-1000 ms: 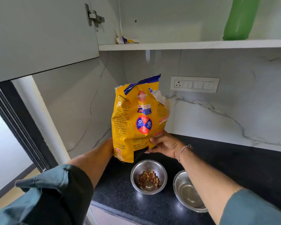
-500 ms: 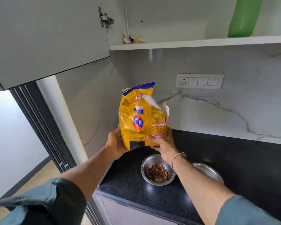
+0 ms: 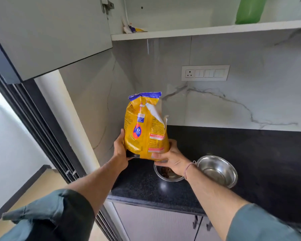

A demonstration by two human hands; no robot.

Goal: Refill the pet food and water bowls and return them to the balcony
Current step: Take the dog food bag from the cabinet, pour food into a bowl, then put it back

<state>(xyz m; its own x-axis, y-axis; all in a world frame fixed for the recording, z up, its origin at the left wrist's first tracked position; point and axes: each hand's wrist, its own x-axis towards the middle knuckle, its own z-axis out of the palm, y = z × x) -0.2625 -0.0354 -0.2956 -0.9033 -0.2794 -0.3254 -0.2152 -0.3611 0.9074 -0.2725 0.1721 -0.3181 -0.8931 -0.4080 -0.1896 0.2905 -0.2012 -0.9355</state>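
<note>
Food bag (image 3: 145,129) raised higher, right hand (image 3: 170,159) now hiding kibble bowl (image 3: 165,174)

The bag (image 3: 144,129) is glossy, crinkled plastic. Both bowls (image 3: 217,169) are shiny metal on a speckled, polished stone counter (image 3: 250,153).

Bag (image 3: 145,126): raised upright above the food bowl (image 3: 167,173), no longer tipped over it.
Left hand (image 3: 121,150): moved from behind the bag to its lower left side.
Food bowl: now partly hidden by the right hand (image 3: 170,159).
</note>
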